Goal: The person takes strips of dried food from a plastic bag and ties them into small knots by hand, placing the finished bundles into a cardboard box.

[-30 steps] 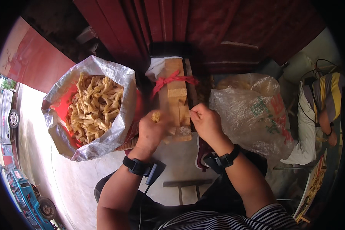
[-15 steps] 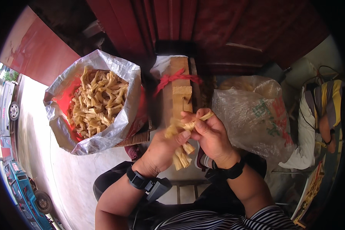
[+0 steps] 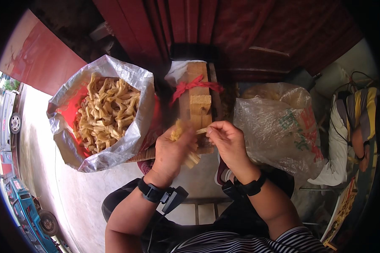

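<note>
Before a red door (image 3: 257, 29), my blurred left hand (image 3: 168, 147) curls around a yellowish strip bundle (image 3: 193, 160) near the wooden block (image 3: 199, 113); my right hand (image 3: 228, 138) pinches one strip (image 3: 202, 131), best gripped lightly against tearing.

You wear a short-sleeved shirt (image 3: 240, 243) in narrow dark and white stripes, its sleeve (image 3: 293, 236) ending above your right elbow, over dark trousers (image 3: 124, 201). Your left hand (image 3: 169, 147) and right hand (image 3: 229, 139) are bare. A black wrist strap (image 3: 152, 191) circles your left wrist, carrying a dark, boxy unit (image 3: 175, 199) (a thin cable (image 3: 153, 236) trails from it toward your lap). A matching black band (image 3: 253, 187) rings your right wrist, and your maroon shoe (image 3: 221, 172) shows white trim.
</note>
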Available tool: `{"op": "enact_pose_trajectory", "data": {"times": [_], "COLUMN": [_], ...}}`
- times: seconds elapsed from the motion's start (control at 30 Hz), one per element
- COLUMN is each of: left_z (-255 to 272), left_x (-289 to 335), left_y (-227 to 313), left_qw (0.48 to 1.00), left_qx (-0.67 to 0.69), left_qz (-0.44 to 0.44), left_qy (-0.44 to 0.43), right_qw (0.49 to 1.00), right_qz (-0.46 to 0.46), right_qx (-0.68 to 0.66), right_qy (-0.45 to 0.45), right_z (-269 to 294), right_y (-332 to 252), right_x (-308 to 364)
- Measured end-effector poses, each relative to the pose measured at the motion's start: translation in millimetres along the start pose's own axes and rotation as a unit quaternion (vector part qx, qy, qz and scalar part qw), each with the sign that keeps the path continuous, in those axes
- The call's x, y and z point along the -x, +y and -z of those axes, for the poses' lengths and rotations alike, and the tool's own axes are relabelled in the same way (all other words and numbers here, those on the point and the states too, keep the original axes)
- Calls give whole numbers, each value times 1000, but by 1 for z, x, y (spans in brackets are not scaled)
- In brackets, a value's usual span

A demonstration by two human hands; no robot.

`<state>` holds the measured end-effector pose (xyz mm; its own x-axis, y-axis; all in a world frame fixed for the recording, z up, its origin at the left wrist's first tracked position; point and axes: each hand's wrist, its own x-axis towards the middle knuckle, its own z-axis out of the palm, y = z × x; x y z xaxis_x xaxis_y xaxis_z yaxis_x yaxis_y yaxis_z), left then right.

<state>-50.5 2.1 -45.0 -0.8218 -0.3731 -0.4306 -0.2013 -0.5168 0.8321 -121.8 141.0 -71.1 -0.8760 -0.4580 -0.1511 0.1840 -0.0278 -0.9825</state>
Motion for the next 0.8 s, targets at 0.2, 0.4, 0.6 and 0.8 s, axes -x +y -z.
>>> {"op": "enact_pose_trajectory", "data": {"times": [0.2, 0.4, 0.6, 0.8], "left_z": [0, 0, 14, 17], "left_x": [-7, -12, -16, -3], "left_y": [-3, -2, -1, 19], "left_qw": [998, 997, 997, 985], "left_qx": [-62, -70, 27, 122], "left_qz": [6, 33, 60, 87], "left_qy": [31, 31, 33, -85], "right_qw": [999, 995, 992, 967], "right_qz": [24, 23, 50, 149], "right_qx": [41, 95, 62, 73], "right_qy": [2, 5, 99, 195], "right_z": [0, 0, 25, 25], "right_y": [11, 13, 25, -9], "right_x": [-13, -16, -38, -56]}}
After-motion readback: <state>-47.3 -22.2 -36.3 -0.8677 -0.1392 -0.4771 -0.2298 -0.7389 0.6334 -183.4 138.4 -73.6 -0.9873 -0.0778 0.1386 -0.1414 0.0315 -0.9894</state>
